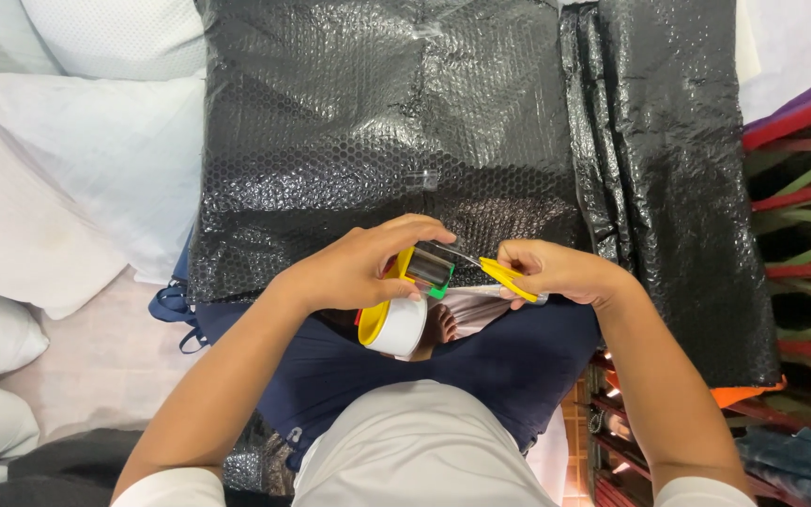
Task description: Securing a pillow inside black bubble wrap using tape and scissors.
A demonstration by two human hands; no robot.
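Black bubble-wrap parcel (396, 122) on lap — 1 tape dispenser (404, 305), L hand (359, 263); scissors (499, 270), R hand (560, 272).

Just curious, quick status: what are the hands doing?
Left hand gripping yellow tape dispenser. Right hand holding yellow-handled scissors at it. Black bubble-wrap parcel behind.

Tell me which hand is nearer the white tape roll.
Left. The left hand grips the dispenser just above the white tape roll; the right hand holds yellow scissors off to its right.

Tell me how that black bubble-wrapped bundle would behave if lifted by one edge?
The black bubble-wrapped bundle would probably sag: its right side lies in loose folds. The glossy film looks slippery. It likely feels light for its size, being mostly air cells.
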